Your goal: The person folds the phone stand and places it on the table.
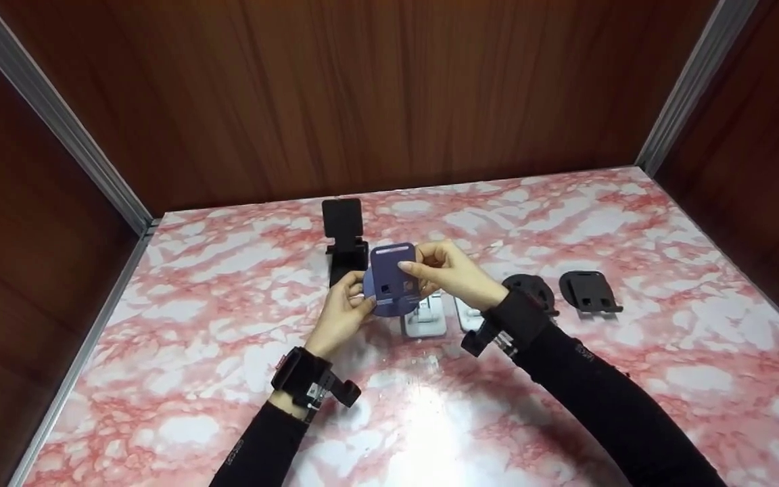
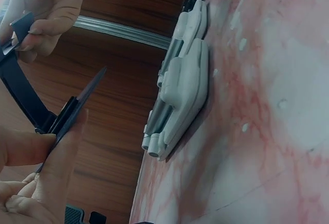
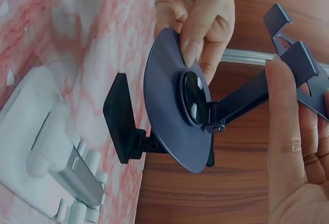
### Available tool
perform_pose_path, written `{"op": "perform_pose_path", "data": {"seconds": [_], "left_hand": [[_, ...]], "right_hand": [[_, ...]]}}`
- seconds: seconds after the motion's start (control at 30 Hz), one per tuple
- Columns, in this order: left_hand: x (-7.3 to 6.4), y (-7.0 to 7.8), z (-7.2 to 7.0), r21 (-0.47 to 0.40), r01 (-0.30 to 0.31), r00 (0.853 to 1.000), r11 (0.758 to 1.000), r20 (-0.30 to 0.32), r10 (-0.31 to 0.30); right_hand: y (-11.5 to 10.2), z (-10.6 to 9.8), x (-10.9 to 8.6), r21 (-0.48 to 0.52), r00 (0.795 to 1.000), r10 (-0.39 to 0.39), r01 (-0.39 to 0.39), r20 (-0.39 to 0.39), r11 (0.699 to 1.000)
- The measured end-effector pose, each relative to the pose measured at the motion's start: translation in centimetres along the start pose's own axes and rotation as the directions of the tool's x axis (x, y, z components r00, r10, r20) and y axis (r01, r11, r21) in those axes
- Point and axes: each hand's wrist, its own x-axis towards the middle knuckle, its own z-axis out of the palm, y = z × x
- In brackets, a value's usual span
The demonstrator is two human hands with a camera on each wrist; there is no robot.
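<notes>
A purple-blue folding phone stand [image 1: 393, 260] is held up above the table between both hands. My left hand [image 1: 342, 312] pinches the edge of its round base [image 3: 167, 100] between thumb and fingers. My right hand [image 1: 460, 276] holds the slotted top plate, thumb on its front face in the head view. In the right wrist view the hinged arm [image 3: 241, 103] stands unfolded from the base, and the plate is at an angle to the arm. The left wrist view shows the base edge-on in my left hand [image 2: 36, 183].
Behind my left hand stands an unfolded black phone stand [image 1: 343, 220]. Two white folded stands, one at the middle [image 1: 425, 323] and one partly hidden [image 1: 468, 319], lie below the hands. Black folded stands [image 1: 530, 289] [image 1: 589, 291] lie to the right. A wood-patterned wall [image 1: 396, 95] closes the back.
</notes>
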Motion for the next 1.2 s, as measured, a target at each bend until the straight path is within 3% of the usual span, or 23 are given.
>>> {"op": "perform_pose_path", "data": {"seconds": [0.4,0.6,0.73,0.9,1.2], "left_hand": [[-0.2,0.2,0.4,0.068,-0.098,0.995,0.993,0.022,0.097],[-1.1,2.0,1.0,0.150,-0.167,0.986,0.974,0.010,0.168],[-1.6,2.7,1.2,0.249,-0.222,0.972,0.943,-0.020,0.234],[-1.8,2.9,1.3,0.309,-0.277,0.950,0.910,-0.056,0.308],[-1.6,2.9,1.2,0.370,-0.400,0.884,0.838,-0.084,0.459]], "right_hand": [[-1.1,-0.8,-0.3,0.142,0.994,0.060,-0.073,0.094,0.987],[-1.3,-1.2,-0.4,0.207,0.977,0.143,-0.174,0.155,0.963],[-1.1,-1.0,-0.4,0.254,0.957,0.197,-0.249,0.213,0.935],[-0.9,-0.6,-0.2,0.291,0.942,0.235,-0.300,0.238,0.909],[-0.3,-0.3,-0.1,0.319,0.935,0.245,-0.322,0.257,0.892]]}}
